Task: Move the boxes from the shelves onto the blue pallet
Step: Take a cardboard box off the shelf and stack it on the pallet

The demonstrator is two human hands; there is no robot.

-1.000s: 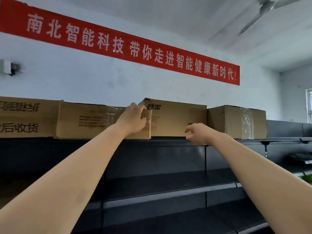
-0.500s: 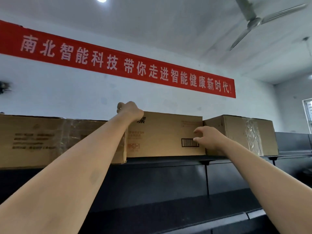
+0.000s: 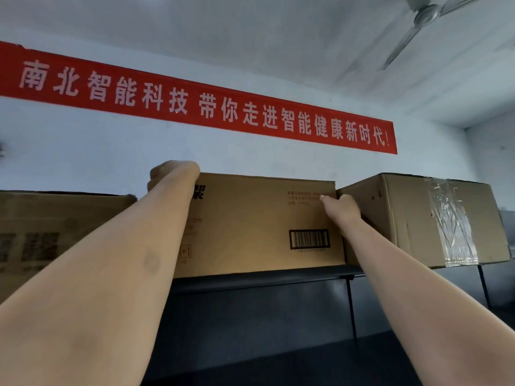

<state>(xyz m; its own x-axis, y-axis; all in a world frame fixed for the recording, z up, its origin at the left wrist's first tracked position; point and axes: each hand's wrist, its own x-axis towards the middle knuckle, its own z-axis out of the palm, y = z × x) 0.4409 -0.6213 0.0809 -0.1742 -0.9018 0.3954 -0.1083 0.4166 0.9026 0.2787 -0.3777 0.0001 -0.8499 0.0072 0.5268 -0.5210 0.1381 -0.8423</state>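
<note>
Cardboard middle box [image 3: 250, 224] wedged between neighbour boxes [image 3: 434, 218]; both hands [image 3: 341, 208] gripping.

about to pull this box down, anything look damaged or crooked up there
The right-hand box sits turned at an angle to the shelf edge, unlike the middle box, and its front carries wrinkled clear tape. Nothing looks crushed or spilled.

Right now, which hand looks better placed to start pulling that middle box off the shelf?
Probably the left hand: it hooks over the middle box at its top left corner. The right hand only rests at the right edge, against the taped box.
</note>
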